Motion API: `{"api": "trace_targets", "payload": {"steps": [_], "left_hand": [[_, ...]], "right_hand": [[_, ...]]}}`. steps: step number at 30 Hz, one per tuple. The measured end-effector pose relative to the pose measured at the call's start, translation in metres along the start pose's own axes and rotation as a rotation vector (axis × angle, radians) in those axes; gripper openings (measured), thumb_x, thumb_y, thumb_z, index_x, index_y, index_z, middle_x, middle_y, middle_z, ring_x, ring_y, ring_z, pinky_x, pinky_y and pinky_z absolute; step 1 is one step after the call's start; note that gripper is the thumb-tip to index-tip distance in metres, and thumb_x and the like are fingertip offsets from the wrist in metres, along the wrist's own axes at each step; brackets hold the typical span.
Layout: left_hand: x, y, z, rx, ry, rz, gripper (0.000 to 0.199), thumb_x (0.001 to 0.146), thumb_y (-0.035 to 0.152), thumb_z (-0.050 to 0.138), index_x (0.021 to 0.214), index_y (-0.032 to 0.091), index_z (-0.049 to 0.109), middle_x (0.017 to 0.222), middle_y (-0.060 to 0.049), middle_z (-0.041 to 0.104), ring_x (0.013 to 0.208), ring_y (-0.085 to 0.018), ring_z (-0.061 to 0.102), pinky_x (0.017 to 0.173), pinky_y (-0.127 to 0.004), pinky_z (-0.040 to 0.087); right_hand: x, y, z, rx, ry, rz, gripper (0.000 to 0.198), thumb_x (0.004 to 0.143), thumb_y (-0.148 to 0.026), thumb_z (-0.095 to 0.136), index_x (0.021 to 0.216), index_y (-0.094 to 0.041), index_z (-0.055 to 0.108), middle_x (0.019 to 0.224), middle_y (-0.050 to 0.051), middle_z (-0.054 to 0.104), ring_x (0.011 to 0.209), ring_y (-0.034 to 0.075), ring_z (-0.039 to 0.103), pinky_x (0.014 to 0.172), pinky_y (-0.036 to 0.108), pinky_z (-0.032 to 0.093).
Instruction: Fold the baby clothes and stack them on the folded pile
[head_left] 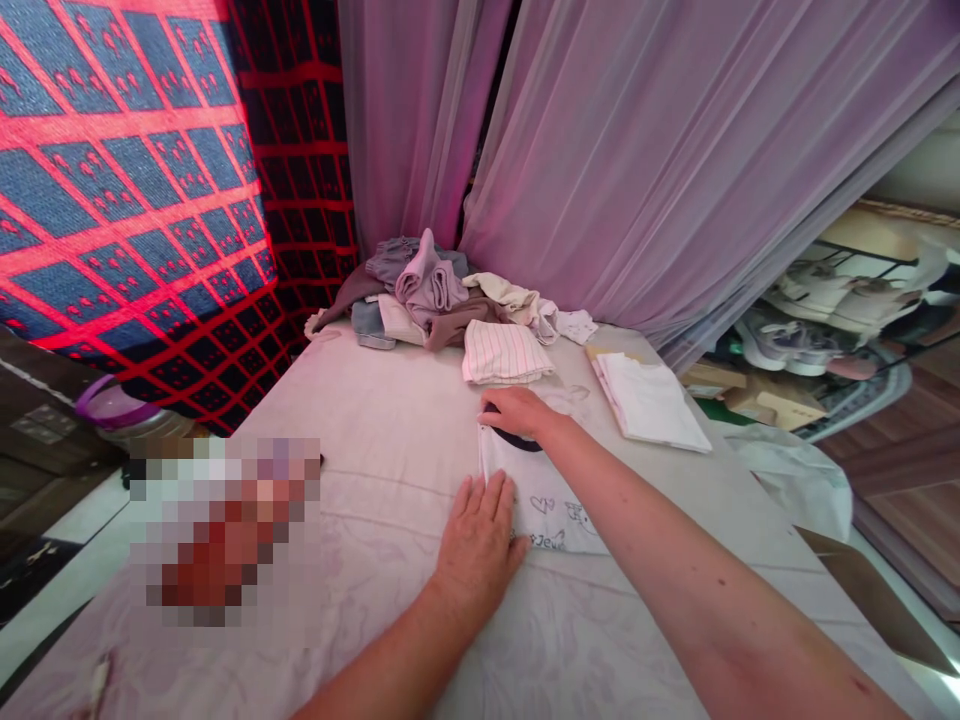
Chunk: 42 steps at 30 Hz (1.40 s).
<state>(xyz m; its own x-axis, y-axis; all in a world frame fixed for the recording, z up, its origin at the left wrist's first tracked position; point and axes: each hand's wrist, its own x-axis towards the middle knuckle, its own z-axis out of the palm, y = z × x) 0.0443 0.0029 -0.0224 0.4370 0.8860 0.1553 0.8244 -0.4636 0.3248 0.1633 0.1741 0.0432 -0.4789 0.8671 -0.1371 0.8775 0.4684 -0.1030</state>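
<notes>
A white T-shirt with a dark neckband and printed drawings and lettering lies folded on the sheet-covered surface. My left hand rests flat on its left edge, fingers extended. Farther away, my right hand has its fingers curled on the shirt's dark neckband at the far left corner, gripping it. My right forearm covers part of the shirt's right side. Just beyond my right hand is a folded striped garment.
A heap of clothes lies at the back, against purple curtains. Folded white cloth sits to the right. Shoes stand on a rack at the right. A blurred-out item is at the left, near a red-and-black checked cloth.
</notes>
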Motion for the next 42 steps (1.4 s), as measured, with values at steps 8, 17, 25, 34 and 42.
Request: {"api": "trace_targets", "payload": {"steps": [8,17,25,34,42], "left_hand": [[-0.001,0.004,0.002,0.038,-0.045,-0.022,0.063,0.093,0.052,0.035,0.143,0.013,0.039,0.150,-0.011,0.036,0.141,-0.031,0.025,0.114,-0.057,0.023],[-0.004,0.002,0.000,-0.001,-0.071,-0.005,0.056,0.093,0.052,0.037,0.144,0.030,0.037,0.153,-0.009,0.032,0.140,-0.032,0.027,0.111,-0.061,0.022],[-0.002,0.004,-0.001,-0.007,-0.085,-0.018,0.057,0.093,0.054,0.034,0.144,0.028,0.037,0.153,-0.011,0.031,0.140,-0.033,0.027,0.110,-0.065,0.019],[-0.003,0.004,0.002,0.007,-0.045,-0.013,0.056,0.093,0.052,0.036,0.144,0.028,0.037,0.152,-0.010,0.033,0.140,-0.033,0.027,0.111,-0.064,0.018],[-0.003,0.004,0.001,0.004,-0.052,-0.009,0.057,0.093,0.053,0.033,0.144,0.027,0.038,0.152,-0.011,0.033,0.140,-0.033,0.028,0.110,-0.065,0.018]], "right_hand": [[-0.002,0.000,0.025,0.047,0.166,0.082,0.019,0.088,-0.038,0.055,0.092,-0.022,0.064,0.089,0.002,0.070,0.084,0.018,0.061,0.073,0.027,0.037],[0.008,-0.003,0.040,-0.010,0.254,0.127,0.029,0.089,-0.036,0.054,0.109,-0.017,0.061,0.105,0.010,0.064,0.101,0.024,0.056,0.086,0.034,0.040],[-0.009,-0.006,0.028,0.080,0.391,0.178,0.031,0.096,-0.029,0.035,0.109,-0.021,0.062,0.105,0.007,0.066,0.099,0.020,0.057,0.086,0.030,0.040],[-0.040,-0.009,0.042,0.157,0.398,0.312,0.030,0.092,-0.037,0.045,0.107,-0.025,0.068,0.102,0.005,0.068,0.094,0.020,0.060,0.082,0.031,0.044],[-0.016,-0.013,0.051,0.187,0.387,0.272,0.024,0.089,-0.030,0.048,0.097,-0.026,0.070,0.101,0.003,0.069,0.093,0.019,0.060,0.081,0.030,0.045]]}}
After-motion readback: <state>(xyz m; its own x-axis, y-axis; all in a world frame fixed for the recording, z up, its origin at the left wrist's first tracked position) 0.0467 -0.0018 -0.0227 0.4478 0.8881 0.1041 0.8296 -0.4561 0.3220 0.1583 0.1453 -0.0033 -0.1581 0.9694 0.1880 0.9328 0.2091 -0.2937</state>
